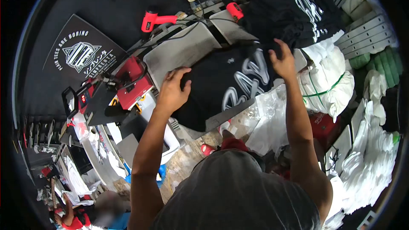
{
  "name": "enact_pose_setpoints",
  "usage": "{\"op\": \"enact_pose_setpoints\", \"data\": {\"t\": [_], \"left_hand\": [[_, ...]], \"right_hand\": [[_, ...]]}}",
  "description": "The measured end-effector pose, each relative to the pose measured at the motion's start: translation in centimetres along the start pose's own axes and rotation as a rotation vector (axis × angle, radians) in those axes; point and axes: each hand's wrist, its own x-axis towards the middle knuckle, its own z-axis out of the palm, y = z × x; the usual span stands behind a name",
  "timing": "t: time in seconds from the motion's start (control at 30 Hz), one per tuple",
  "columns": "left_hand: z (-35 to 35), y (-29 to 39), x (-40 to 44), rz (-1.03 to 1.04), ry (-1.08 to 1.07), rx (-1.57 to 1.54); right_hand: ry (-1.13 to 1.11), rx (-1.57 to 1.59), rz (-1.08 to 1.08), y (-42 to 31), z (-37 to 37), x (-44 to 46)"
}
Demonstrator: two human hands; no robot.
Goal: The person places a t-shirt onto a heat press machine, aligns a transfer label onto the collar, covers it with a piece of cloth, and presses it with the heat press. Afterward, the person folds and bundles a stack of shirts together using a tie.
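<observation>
A black shirt [203, 86] with large white lettering lies over a flat grey board in front of me. At its left edge is my left hand [174, 91], with thumb and index finger apart; whether it touches the cloth I cannot tell. On the other side, my right hand [283, 61] is held by the right edge of the shirt, its thumb and fingers spread and nothing visible in them. Farther right, more black printed shirts [294, 12] lie in a pile. Behind the shirt a bare grey board [183, 51] shows.
Two red heat guns [150, 20] with cables lie along the back. A red machine [133, 81] stands left, near a black sign [83, 57]. White wrapped bundles [326, 81] and stacked white cloth [368, 166] are at right. Another person [79, 219] is at lower left.
</observation>
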Motion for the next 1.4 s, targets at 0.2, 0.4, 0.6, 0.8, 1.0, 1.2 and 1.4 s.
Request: {"op": "enact_pose_setpoints", "data": {"t": [0.2,0.4,0.6,0.8,1.0,1.2,1.4], "left_hand": [[9.2,-0.9,-4.5,-0.168,-0.305,-0.046],[14.9,-2.4,-9.9,-0.037,-0.513,0.188],[10.5,-5.3,-4.5,-0.134,-0.454,-0.121],[-1.3,2.8,15.0,-0.038,-0.099,-0.108],[-3.5,12.4,30.2,0.320,0.180,-0.301],[4.3,23.1,39.1,0.693,0.190,-0.218],[8.9,24.9,27.2,0.784,-0.278,-0.439]], "right_hand": [[-0.644,-0.279,0.205,3.8,3.2,-8.7],[-0.305,0.147,0.882,8.9,4.5,-15.5],[-0.101,0.921,1.294,4.0,-0.5,-6.8],[0.070,1.329,0.884,3.0,-6.5,10.0],[0.252,1.233,0.569,6.3,-15.2,26.3],[0.585,0.790,0.611,15.8,-24.5,34.4],[0.697,-0.060,0.541,25.6,-27.5,18.2]]}}
